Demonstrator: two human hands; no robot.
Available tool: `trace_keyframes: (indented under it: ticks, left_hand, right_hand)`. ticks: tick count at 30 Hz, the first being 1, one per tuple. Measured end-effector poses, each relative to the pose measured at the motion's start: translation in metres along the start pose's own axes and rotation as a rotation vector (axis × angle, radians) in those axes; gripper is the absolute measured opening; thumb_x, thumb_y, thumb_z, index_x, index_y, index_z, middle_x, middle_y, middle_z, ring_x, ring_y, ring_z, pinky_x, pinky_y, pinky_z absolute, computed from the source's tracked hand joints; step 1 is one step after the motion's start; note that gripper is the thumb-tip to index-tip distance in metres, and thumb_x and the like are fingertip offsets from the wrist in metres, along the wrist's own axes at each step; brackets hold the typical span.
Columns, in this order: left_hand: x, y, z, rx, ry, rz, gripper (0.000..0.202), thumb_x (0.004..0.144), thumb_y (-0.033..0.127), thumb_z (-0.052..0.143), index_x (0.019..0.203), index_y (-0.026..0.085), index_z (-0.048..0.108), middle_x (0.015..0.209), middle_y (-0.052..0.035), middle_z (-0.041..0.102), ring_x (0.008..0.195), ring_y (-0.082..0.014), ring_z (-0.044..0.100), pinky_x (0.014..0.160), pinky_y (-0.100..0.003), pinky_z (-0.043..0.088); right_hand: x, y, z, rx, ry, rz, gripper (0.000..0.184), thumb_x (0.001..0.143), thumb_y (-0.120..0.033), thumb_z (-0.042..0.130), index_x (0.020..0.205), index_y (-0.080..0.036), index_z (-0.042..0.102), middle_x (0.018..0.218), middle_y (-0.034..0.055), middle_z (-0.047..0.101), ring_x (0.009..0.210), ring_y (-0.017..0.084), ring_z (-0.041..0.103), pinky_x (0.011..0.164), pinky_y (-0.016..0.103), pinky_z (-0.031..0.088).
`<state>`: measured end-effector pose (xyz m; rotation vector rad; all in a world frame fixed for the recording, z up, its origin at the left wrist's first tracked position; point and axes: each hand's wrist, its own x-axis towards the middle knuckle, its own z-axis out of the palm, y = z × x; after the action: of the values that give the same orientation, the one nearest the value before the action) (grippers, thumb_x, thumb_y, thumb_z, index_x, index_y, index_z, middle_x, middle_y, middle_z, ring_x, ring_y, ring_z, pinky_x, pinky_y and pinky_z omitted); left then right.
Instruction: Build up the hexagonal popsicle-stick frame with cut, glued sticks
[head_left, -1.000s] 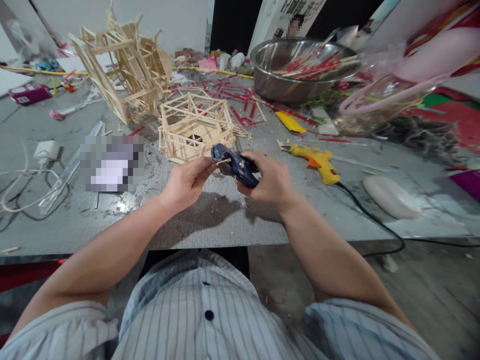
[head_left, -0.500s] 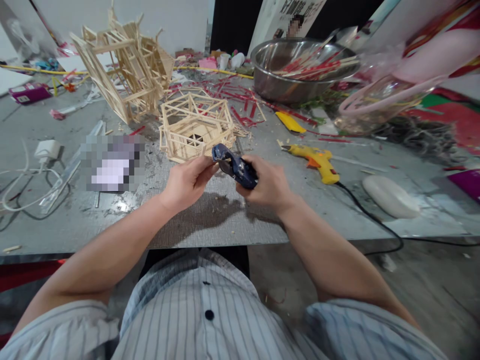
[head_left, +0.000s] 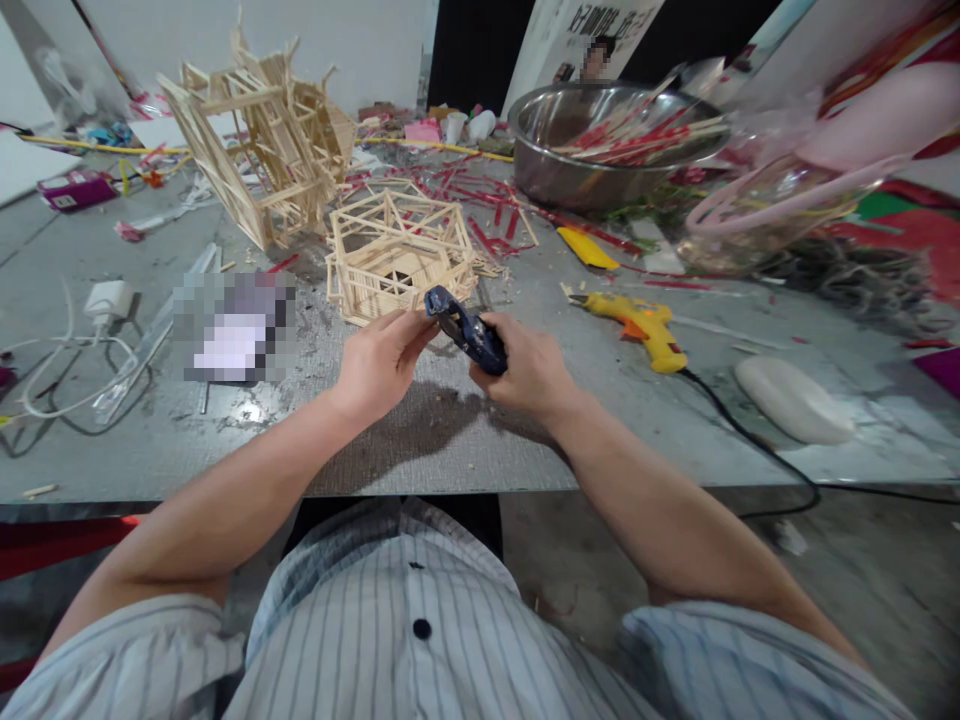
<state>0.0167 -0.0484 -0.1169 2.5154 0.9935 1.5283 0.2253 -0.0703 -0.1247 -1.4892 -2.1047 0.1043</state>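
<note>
My right hand grips a dark blue cutter by its handles, jaws pointing up and left. My left hand pinches something small at the cutter's jaws; earlier a thin wooden stick showed there, now it is hidden by my fingers. Both hands hover over the grey table, just in front of a low hexagonal stick frame. A taller, tilted stick frame stands behind it to the left.
A yellow glue gun with a black cord lies to the right, next to a white oval object. A steel bowl of red-tipped sticks sits at the back. Red scraps litter the middle. A white charger and cables lie left.
My hands stay together over the same spot. The cutter's handles have been squeezed closer, and the short stick seen at the jaws is no longer visible. My head shifted slightly.
</note>
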Motion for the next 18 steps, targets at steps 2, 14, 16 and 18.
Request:
trace_keyframes:
  ticks: [2, 14, 16, 18]
  left_hand:
    - [0.0, -0.0006, 0.0005, 0.015, 0.012, 0.019, 0.04, 0.104, 0.038, 0.038, 0.094, 0.018, 0.07, 0.076, -0.0049, 0.071, 0.066, -0.0124, 0.065, 0.056, -0.023, 0.041]
    - [0.0025, -0.006, -0.0047, -0.113, -0.058, 0.072, 0.04, 0.104, 0.04, 0.039, 0.101, 0.017, 0.071, 0.081, -0.0058, 0.075, 0.07, -0.011, 0.069, 0.061, -0.02, 0.05]
    - [0.0044, -0.0066, -0.0067, -0.173, -0.083, 0.068, 0.035, 0.102, 0.037, 0.043, 0.101, 0.016, 0.071, 0.08, -0.0062, 0.075, 0.07, -0.0121, 0.069, 0.061, -0.02, 0.05]
    - [0.0063, -0.0066, -0.0089, -0.221, -0.12, 0.048, 0.034, 0.102, 0.036, 0.044, 0.101, 0.015, 0.071, 0.078, -0.0062, 0.074, 0.069, -0.0131, 0.069, 0.061, -0.021, 0.051]
  right_hand:
    - [0.0006, 0.0009, 0.0016, 0.016, -0.009, 0.006, 0.05, 0.07, -0.027, 0.057, 0.12, -0.022, 0.054, 0.106, 0.0134, 0.073, 0.093, 0.032, 0.07, 0.077, 0.045, 0.055]
    - [0.0, 0.0013, 0.002, 0.063, 0.024, -0.046, 0.06, 0.068, -0.024, 0.058, 0.127, -0.023, 0.051, 0.115, 0.0134, 0.07, 0.103, 0.033, 0.069, 0.085, 0.048, 0.056]
    - [-0.0001, 0.0015, 0.002, 0.07, 0.024, -0.043, 0.058, 0.068, -0.025, 0.058, 0.126, -0.022, 0.052, 0.116, 0.0141, 0.07, 0.102, 0.033, 0.069, 0.084, 0.048, 0.056]
    - [-0.0004, 0.0017, 0.0024, 0.061, 0.023, -0.036, 0.056, 0.068, -0.026, 0.058, 0.124, -0.022, 0.053, 0.115, 0.014, 0.071, 0.101, 0.033, 0.07, 0.083, 0.048, 0.056]
